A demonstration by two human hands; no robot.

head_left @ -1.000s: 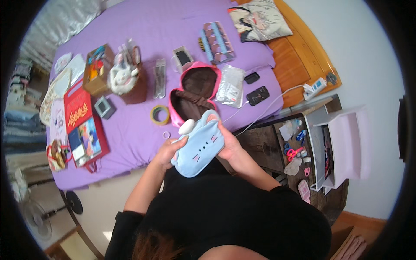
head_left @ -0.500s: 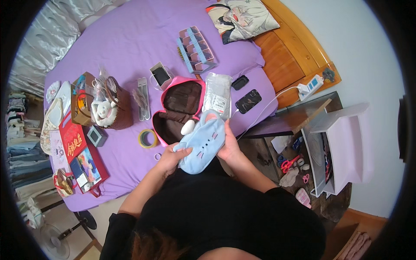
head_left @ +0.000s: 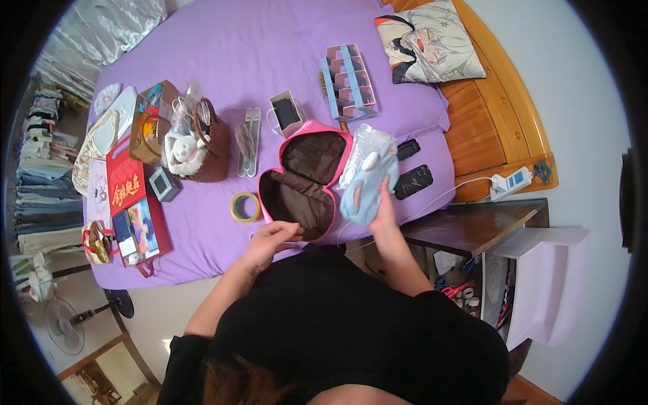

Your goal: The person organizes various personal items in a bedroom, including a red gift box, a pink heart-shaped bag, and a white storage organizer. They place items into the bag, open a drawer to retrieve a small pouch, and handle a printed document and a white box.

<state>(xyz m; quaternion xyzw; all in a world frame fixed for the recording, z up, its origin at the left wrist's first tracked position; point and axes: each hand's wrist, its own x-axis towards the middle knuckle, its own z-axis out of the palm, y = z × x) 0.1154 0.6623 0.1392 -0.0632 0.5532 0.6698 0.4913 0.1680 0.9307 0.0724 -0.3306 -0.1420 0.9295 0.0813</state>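
A light blue plush pouch [head_left: 365, 191] with a round white pom-pom [head_left: 370, 160] is gripped by my right hand [head_left: 384, 212], right of the pink case. Its face side, seen before, is turned from view. My left hand [head_left: 266, 244] holds nothing that I can see; its fingers stretch to the case's near edge, and whether they touch it I cannot tell. The pink case [head_left: 349, 145] lies unzipped on the bed, its two halves spread, showing a dark brown lining [head_left: 297, 202]. Partly behind the pouch is a silver-white plastic mailer [head_left: 365, 140].
On the purple bedsheet [head_left: 270, 47] are a yellow tape roll [head_left: 245, 207], a white box [head_left: 288, 112], a divided organizer [head_left: 349, 84], a woven basket [head_left: 211, 145] with a white plush, and a red gift box [head_left: 157, 233]. Two black phones [head_left: 413, 182] lie right, beside a cable and wooden nightstand [head_left: 466, 229].
My left hand has let go of the pouch and moved left of it. My right hand has carried the pouch rightward and turned it. The view has shifted left.
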